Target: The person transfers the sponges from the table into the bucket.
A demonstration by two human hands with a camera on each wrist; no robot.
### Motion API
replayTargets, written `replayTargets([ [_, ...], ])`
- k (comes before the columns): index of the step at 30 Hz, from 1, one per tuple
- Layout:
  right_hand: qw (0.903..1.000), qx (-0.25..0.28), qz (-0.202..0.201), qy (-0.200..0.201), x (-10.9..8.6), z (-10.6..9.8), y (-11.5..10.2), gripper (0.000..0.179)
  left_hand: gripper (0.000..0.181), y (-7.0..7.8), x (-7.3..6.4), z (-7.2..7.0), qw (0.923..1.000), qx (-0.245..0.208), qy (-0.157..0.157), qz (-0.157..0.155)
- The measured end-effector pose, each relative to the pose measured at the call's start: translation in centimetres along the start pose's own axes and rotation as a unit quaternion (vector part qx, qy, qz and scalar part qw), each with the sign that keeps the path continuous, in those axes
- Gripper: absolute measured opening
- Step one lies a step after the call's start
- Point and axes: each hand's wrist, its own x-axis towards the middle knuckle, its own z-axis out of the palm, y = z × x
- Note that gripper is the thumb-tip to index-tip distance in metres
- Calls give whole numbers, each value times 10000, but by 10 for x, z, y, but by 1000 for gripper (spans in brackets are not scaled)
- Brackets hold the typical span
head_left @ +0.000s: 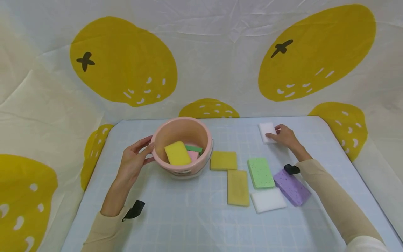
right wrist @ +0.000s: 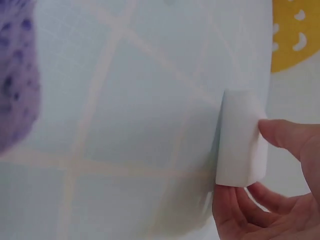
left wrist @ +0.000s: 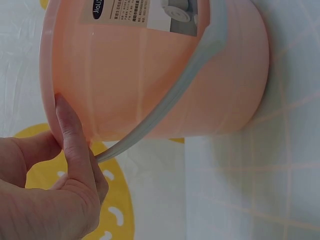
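At the left, my left hand (head_left: pixel 131 160) grips the rim of a pink bucket (head_left: pixel 181 132), thumb and fingers on either side of it. The bucket leans a little, and its grey handle (left wrist: pixel 167 97) hangs down the side in the left wrist view. Inside it lie a yellow sponge (head_left: pixel 177 153), a pink sponge (head_left: pixel 192 154) and a green one (head_left: pixel 193 148), partly hidden. At the back right, my right hand (head_left: pixel 285 136) pinches a white sponge (right wrist: pixel 240 140) by its edge, close to the tabletop, with the thumb on its upper face.
Between the bucket and the right arm lie two flat yellow sponges (head_left: pixel 223 161), a green sponge (head_left: pixel 261 173), another white sponge (head_left: pixel 268 200) and a purple sponge (head_left: pixel 292 187), partly under the right wrist. A patterned curtain (head_left: pixel 217 63) rises behind the table's far edge.
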Motion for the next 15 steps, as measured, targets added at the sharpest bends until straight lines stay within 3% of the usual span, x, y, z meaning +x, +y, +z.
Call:
replayTargets([
  [9, 9996, 258, -121, 7, -6, -16, -8, 49, 53, -1, 2, 2, 10000, 38, 57, -67],
  [15, 9971, 727, 50, -231, -6, -21, -7, 50, 54, -1, 2, 0, 10000, 49, 56, -50],
])
